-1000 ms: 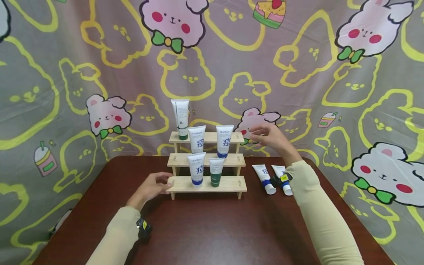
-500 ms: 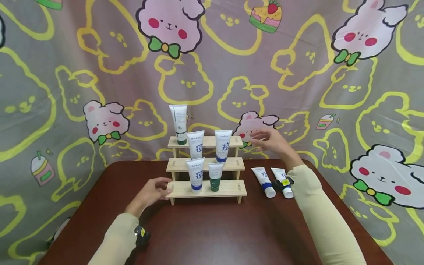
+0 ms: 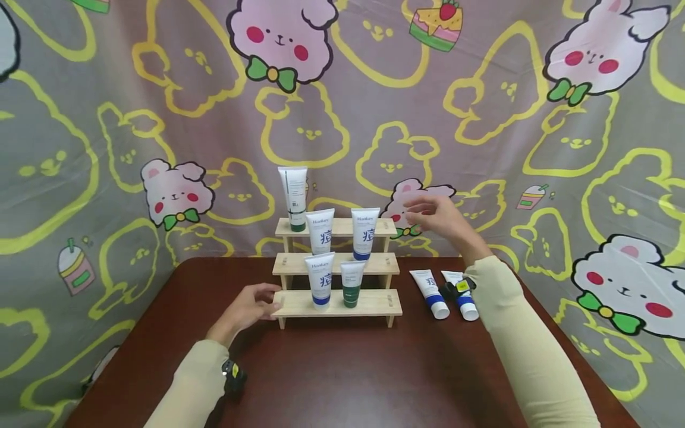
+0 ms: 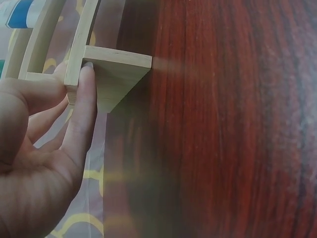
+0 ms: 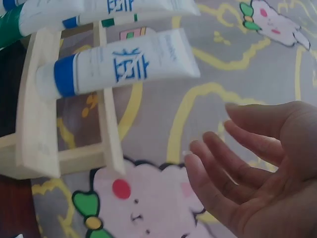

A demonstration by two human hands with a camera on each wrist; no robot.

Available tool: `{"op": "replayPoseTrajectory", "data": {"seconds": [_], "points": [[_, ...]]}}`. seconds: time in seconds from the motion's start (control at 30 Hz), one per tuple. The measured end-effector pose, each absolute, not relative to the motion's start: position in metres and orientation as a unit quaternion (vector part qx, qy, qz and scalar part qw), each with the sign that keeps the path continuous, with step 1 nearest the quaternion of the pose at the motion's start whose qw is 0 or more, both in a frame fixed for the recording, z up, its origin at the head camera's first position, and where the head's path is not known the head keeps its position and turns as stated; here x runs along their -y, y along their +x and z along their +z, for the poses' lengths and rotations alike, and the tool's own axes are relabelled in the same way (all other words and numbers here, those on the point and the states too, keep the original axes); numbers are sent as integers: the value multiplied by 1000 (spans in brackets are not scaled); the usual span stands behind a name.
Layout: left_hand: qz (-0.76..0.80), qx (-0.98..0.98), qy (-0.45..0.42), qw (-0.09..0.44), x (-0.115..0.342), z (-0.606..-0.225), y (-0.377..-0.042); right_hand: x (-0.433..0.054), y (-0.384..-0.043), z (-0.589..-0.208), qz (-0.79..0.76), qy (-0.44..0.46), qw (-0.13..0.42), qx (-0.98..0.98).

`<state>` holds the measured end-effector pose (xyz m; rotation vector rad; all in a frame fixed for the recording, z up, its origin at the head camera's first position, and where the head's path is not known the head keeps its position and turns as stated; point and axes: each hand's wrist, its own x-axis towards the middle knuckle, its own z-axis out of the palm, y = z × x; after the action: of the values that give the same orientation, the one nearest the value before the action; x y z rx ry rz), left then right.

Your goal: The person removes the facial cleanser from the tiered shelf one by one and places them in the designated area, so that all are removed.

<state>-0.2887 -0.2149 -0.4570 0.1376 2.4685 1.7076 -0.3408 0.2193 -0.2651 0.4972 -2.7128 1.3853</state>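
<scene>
A three-step wooden display stand (image 3: 374,302) holds several squeeze tubes, all upright on their caps. One tall white tube with a green cap (image 3: 295,196) is on the top step. Two white-and-blue tubes are on the middle step, the right one (image 3: 365,235) seen close in the right wrist view. On the bottom step, a white-and-blue tube (image 3: 320,279) stands beside a smaller white-and-green tube (image 3: 351,288). My left hand (image 3: 248,312) pinches the left end of the bottom step, thumb and finger on opposite faces. My right hand (image 3: 439,220), fingers loosely bent, hovers off the stand's right side, holding nothing.
Two more white-and-blue tubes lie on the dark red-brown table (image 3: 321,374) right of the stand, one (image 3: 430,292) nearer it, the other (image 3: 467,306) partly behind the right wrist camera. A cartoon-print curtain (image 3: 374,89) hangs behind the table and along both sides.
The view tips slightly and shifts. My left hand stays at the bottom step's left end, and my right hand stays beside the stand. The tubes keep their places.
</scene>
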Motion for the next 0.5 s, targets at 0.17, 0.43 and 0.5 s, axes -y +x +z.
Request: {"op": "replayPoseTrajectory", "data": {"seconds": [0.17, 0.43, 0.5], "points": [[574, -814, 55, 68, 215, -457, -290, -197, -344, -251, 449, 178, 63, 873], [567, -819, 50, 72, 216, -458, -291, -146, -354, -228, 460, 209, 81, 859], [571, -816, 46, 71, 216, -458, -291, -132, -357, -224, 469, 216, 68, 853]]}}
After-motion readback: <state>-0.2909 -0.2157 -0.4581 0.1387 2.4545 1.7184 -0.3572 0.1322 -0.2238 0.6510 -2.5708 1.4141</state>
